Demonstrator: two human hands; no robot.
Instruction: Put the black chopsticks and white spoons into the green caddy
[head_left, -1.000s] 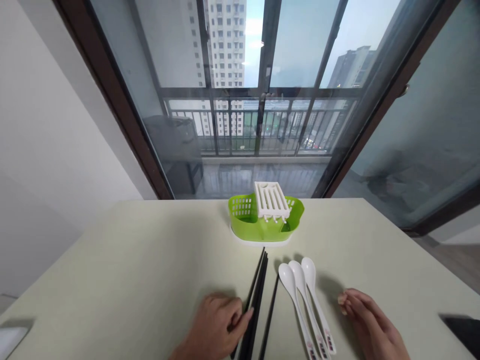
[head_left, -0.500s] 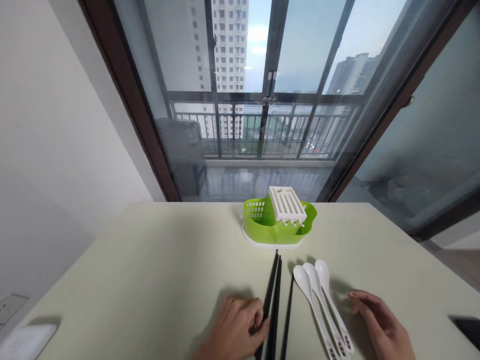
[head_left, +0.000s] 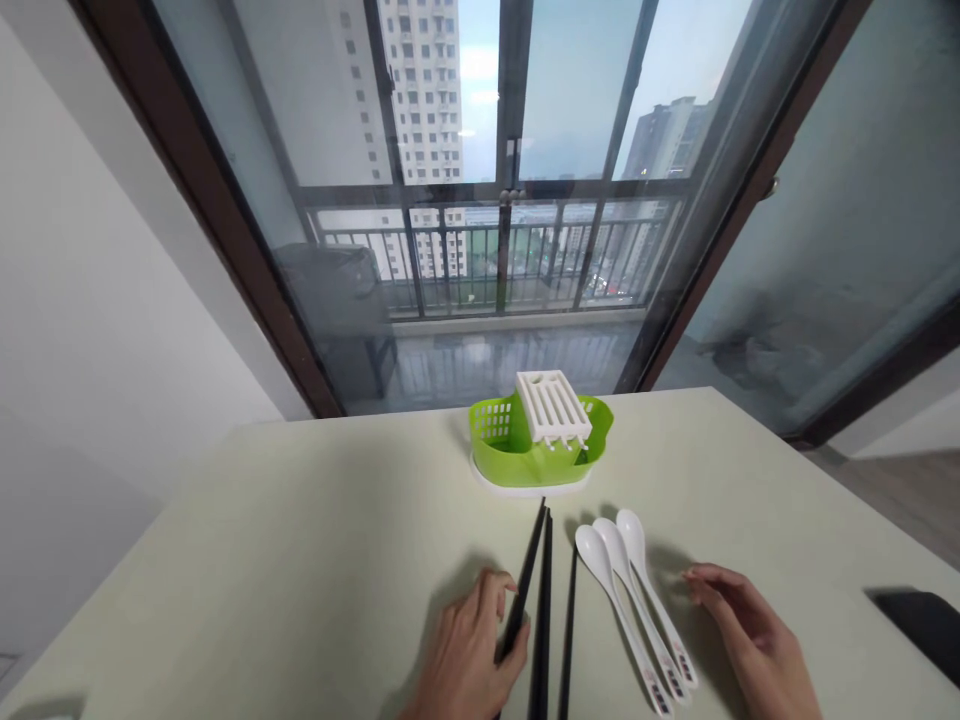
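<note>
My left hand [head_left: 472,645] rests low on the table, its thumb and fingers closed around a black chopstick [head_left: 532,560] that slants up and away. Just right of it lie more black chopsticks [head_left: 544,600] close together, and a single chopstick [head_left: 570,630] lies apart from them. Three white spoons [head_left: 632,605] are fanned out side by side, bowls pointing away, patterned handle ends toward me. To the right of the spoons hovers my right hand [head_left: 757,640], fingers curled and fingertips meeting the thumb, with nothing visible in them.
Beyond the chopsticks stands a green utensil caddy [head_left: 517,465] with a white slatted top and small hooks. A black object [head_left: 919,625] lies at the right edge of the table [head_left: 315,540]. Part of a white object [head_left: 49,708] shows at the lower left. Glass doors rise behind.
My left hand's fingers have lifted and spread slightly around the chopstick, which leans more to the left. The right hand keeps its pose. The whole view has shifted.
</note>
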